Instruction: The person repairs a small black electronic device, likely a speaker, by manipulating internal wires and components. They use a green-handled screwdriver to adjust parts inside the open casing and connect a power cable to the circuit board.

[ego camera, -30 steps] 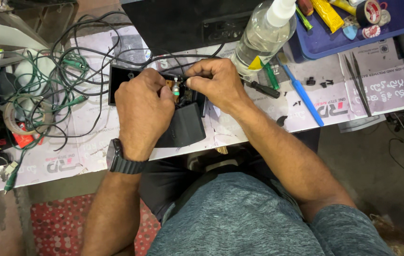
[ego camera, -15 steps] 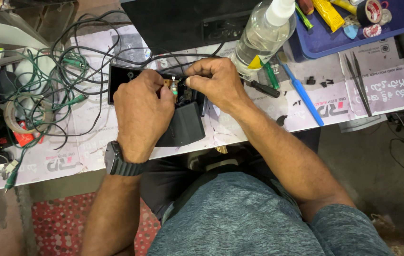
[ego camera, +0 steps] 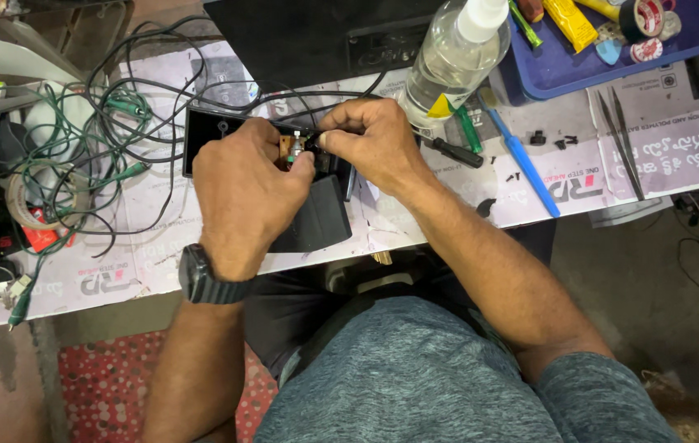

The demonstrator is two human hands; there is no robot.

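While cables point(ego camera: 78, 156) crowd the table's point(ego camera: 448, 221) left edge, the left hand point(ego camera: 242, 197) and right hand point(ego camera: 370, 143) pinch a small component point(ego camera: 294, 148) together above its front edge.

1. The left hand point(ego camera: 242, 197) lies knuckles up, its back towards the camera, fingers curled forward and down into a closed grip, the thumb tip pointing towards the other hand.
2. The left wrist carries a dark watch, and the bare forearm runs straight down from it towards the body.
3. The right hand point(ego camera: 370, 143) is also back up, its fingers bent inward, with thumb and forefinger pinched tight at the tips.
4. The fingertips of both hands meet at one spot, nearly touching.
5. The right forearm slants down and to the right, bending at the elbow beside the torso.
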